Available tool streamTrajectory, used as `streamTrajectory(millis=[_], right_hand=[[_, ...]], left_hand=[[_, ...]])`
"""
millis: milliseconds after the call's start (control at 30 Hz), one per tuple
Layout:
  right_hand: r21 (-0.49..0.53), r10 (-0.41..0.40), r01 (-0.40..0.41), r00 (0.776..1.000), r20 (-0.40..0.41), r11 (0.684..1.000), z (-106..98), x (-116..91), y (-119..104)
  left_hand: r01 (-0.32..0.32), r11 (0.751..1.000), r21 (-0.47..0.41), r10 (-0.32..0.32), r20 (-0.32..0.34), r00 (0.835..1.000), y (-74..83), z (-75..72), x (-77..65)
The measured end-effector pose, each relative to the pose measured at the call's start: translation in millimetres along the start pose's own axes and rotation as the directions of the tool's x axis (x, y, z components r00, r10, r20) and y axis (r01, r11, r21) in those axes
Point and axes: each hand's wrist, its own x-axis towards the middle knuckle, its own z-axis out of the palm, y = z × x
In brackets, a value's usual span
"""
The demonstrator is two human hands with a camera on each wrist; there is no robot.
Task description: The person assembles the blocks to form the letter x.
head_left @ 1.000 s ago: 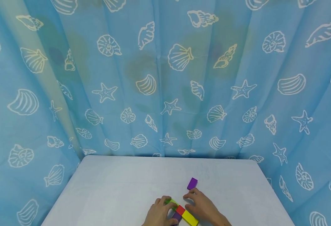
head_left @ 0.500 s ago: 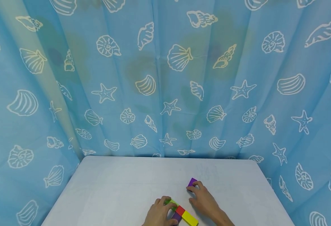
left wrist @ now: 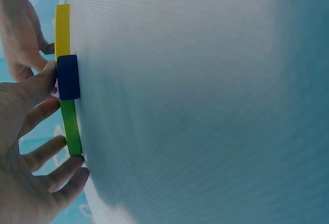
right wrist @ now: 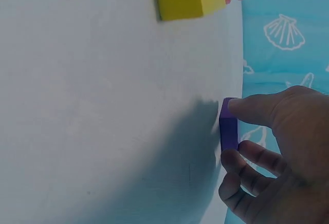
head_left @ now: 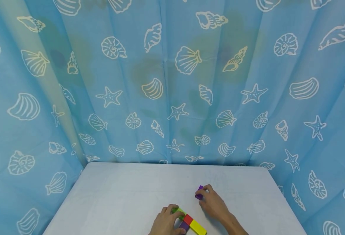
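Observation:
Near the table's front, a green block (head_left: 181,211), a yellow block (head_left: 198,227) and a dark purple block (head_left: 184,226) meet around a small red block (head_left: 188,219). My left hand (head_left: 165,221) holds this group, its thumb against the dark purple block (left wrist: 68,77) and fingers along the green block (left wrist: 72,127). Farther back, my right hand (head_left: 214,205) pinches a separate purple block (right wrist: 229,130) between thumb and fingers. That block looks low at the table; whether it touches the surface is unclear. My fingers partly cover it in the head view.
Everything lies on a white table (head_left: 125,192) with a straight back edge. A blue curtain (head_left: 166,81) printed with shells and starfish hangs behind it and along both sides. The right hand's shadow falls on the table in the right wrist view.
My right hand has moved forward from beside the block group to the separate purple block and taken hold of it. The left hand and the joined blocks have stayed put.

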Motion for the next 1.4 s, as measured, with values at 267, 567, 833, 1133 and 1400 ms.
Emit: streamTrajectory(millis=[267, 567, 833, 1133, 1400], right_hand=[[-0.017, 0.03, -0.03, 1.0, 0.005, 0.999, -0.7, 8.7, 1.4], [0.005, 0.066, -0.066, 0.997, 0.034, 0.998, -1.7, 12.9, 2.9], [-0.002, 0.044, -0.044, 0.999, 0.032, 0.999, -1.7, 12.6, 5.7], [-0.002, -0.009, 0.009, 0.999, 0.045, 1.0, -2.8, 11.7, 11.6], [0.01, -0.043, 0.043, 0.998, 0.039, 0.999, -4.0, 11.1, 14.0]], left_hand=[[-0.008, 1.0, -0.003, 0.008, -0.004, 1.0, -1.8, 0.8, 0.3], [-0.015, 1.0, 0.0, 0.015, -0.009, 1.0, -2.6, 0.7, -0.2], [-0.015, 1.0, 0.014, 0.015, -0.014, 1.0, -1.7, 0.2, -1.6], [-0.007, 1.0, 0.02, 0.007, -0.003, 1.0, -0.5, -0.8, -1.2], [0.007, 1.0, 0.019, -0.007, 0.017, 1.0, -0.5, 0.3, -0.3]])
